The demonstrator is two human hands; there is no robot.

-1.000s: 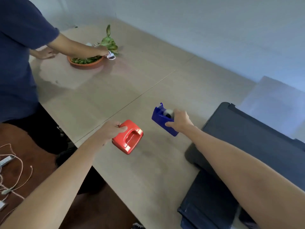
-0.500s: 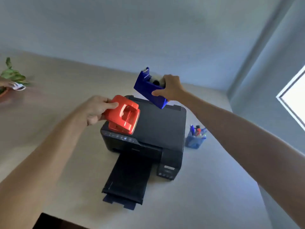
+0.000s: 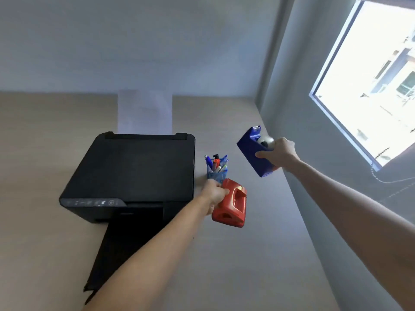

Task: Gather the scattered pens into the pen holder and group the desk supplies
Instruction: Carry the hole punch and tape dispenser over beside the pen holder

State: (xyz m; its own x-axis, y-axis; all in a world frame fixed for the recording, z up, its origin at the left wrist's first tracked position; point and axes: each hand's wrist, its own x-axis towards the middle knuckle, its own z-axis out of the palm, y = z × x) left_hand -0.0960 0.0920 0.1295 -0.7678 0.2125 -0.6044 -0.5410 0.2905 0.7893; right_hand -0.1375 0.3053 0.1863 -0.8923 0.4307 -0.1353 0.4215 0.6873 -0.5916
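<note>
Desk (image 3: 258,265): one, pale wood-tone, running to the wall and into the corner on the right.

Window (image 3: 370,86): one, in the right wall, bright.

Printer (image 3: 134,173): one, black, on the desk left of centre. Output tray extended toward the camera. One sheet of paper (image 3: 144,111) stands upright in its rear feed.

Arms: two, both bare, both reaching forward to the right of the printer.

Tape dispenser (image 3: 253,149): one, blue, with one roll showing at its top. Held in the air, tilted, near the right wall, above and to the right of the holder. Right hand (image 3: 279,153) is clamped around its rear end, thumb on the near side, fingers over the top by the roll.

Hole punch (image 3: 232,204): one, red. Held by the left hand (image 3: 214,194), fingers wrapped tight around its left edge. It sits just in front of the holder in this view; cannot tell whether its base touches the desk.

Holder (image 3: 215,175): one, blue mesh, standing on the desk just right of the printer's right edge. Its lower edge is partly hidden by the left hand.

Pens (image 3: 216,163): bunched upright in the holder, blue, red, black and white tips showing; roughly seven or eight, exact count not readable. None seen loose on the visible desk.
</note>
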